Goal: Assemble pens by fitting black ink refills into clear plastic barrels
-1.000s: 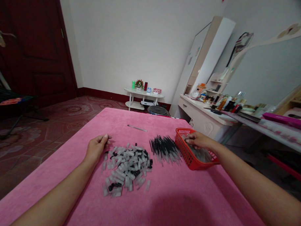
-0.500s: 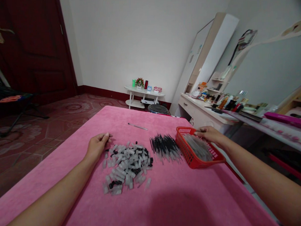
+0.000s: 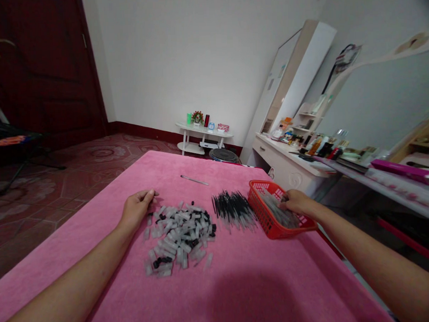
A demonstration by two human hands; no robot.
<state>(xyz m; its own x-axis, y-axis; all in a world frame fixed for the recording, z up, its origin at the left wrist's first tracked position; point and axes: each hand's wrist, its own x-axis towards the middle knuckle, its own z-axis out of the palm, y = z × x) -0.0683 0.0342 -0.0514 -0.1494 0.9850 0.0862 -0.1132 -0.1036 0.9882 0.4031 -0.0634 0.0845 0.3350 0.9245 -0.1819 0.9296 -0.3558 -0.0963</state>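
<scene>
My left hand point(image 3: 138, 205) rests on the pink cloth point(image 3: 219, 292), thumb and fingers pinched together. A small dark piece, too small to name, shows at its fingertips. Beside it spreads a heap of short clear caps point(image 3: 182, 232) mixed with black pieces. To the right lies a bundle of thin black-and-clear pen refills point(image 3: 233, 209). My right hand point(image 3: 296, 202) dips into a red plastic basket point(image 3: 273, 227), its fingers closed at the clear tubes point(image 3: 283, 216); what they grip is hidden. One thin pen-like stick point(image 3: 194, 180) lies alone farther back.
A white dressing table point(image 3: 281, 154) crowded with bottles stands at the right. Beyond the cloth are a round dark-topped stool point(image 3: 223, 155) and a small white stand point(image 3: 199, 128). A folding chair point(image 3: 16, 139) sits at the far left near the dark red door point(image 3: 49, 68).
My right hand has moved from the basket's far rim deeper in among the clear tubes. My left hand keeps its pinch beside the heap. The view has shifted slightly.
</scene>
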